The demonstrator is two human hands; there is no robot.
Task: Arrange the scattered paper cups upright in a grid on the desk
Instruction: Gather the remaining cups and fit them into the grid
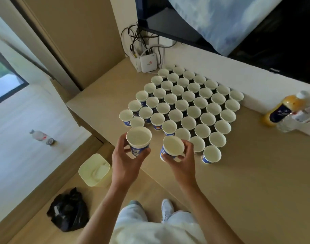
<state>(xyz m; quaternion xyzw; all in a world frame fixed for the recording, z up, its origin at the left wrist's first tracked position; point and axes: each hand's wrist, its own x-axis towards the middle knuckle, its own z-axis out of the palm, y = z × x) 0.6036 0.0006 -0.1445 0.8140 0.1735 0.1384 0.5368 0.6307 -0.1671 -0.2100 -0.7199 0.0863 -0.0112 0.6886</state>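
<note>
Several blue-and-white paper cups stand upright in a tight grid [187, 104] on the beige desk [238, 173]. My left hand [126, 159] grips one upright cup [139, 140] above the desk's near-left edge, just in front of the grid's left corner. My right hand [183, 155] holds a second cup [171, 147], tilted toward the left, beside the grid's front row. The nearest cup of the grid [211, 154] stands at the front right corner.
A white router with cables [148, 62] sits at the desk's far corner. An orange juice bottle [282, 108] and a clear bottle [295, 118] lie at the right by the wall. On the floor are a pale bin [94, 169], a black bag [69, 210] and a plastic bottle [41, 136].
</note>
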